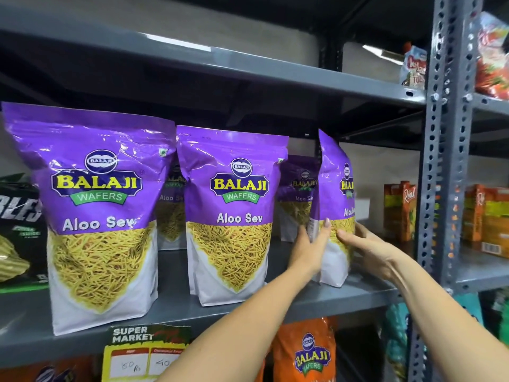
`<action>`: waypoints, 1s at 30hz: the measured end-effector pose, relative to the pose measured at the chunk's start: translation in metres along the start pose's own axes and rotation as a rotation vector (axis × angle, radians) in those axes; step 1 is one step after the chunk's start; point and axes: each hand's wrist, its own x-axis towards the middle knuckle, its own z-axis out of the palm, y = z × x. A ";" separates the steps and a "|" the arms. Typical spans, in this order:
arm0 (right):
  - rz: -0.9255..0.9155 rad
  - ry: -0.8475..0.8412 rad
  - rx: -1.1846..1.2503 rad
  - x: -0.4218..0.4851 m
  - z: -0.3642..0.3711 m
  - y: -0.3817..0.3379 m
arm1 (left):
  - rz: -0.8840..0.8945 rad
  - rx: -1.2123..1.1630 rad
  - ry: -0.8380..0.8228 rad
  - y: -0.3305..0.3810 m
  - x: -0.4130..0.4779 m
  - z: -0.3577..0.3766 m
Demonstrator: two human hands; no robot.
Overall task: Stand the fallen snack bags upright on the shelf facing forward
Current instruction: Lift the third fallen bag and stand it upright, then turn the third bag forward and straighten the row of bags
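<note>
Purple Balaji Aloo Sev bags stand on the grey shelf [248, 310]. The left bag [99, 216] and the middle bag [234, 216] are upright and face forward. Two more purple bags stand behind them; one [298, 194] shows at the back. The right bag [334, 205] stands upright but turned, its front angled to the right. My left hand [311, 249] presses flat on its left side. My right hand [363, 244] cups its right side. Both hands hold this bag between them.
A perforated grey upright post [443, 161] bounds the shelf on the right, with orange juice cartons [399, 210] beside it. A dark snack bag [19, 224] sits far left. A supermarket price tag [146, 354] hangs from the shelf edge; an orange Balaji bag [308, 354] stands below.
</note>
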 end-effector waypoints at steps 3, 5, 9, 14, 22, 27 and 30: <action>-0.066 -0.060 0.013 0.003 0.001 0.002 | 0.024 -0.187 -0.063 -0.005 0.004 -0.004; -0.113 -0.069 0.028 0.004 0.006 0.004 | 0.045 -0.244 -0.035 -0.006 0.005 -0.003; -0.236 0.147 -0.070 0.000 0.023 0.008 | 0.005 -0.224 0.171 -0.006 0.010 0.000; -0.355 0.393 -0.164 -0.008 0.040 0.017 | 0.037 -0.213 0.234 -0.005 0.008 0.004; -0.379 0.389 -0.198 -0.014 0.043 0.019 | 0.039 -0.154 0.249 -0.006 0.006 0.003; -0.346 0.389 -0.219 -0.017 0.043 0.018 | 0.044 -0.142 0.239 -0.007 0.004 0.002; -0.349 0.389 -0.230 -0.022 0.044 0.018 | 0.050 -0.135 0.231 -0.007 0.000 0.001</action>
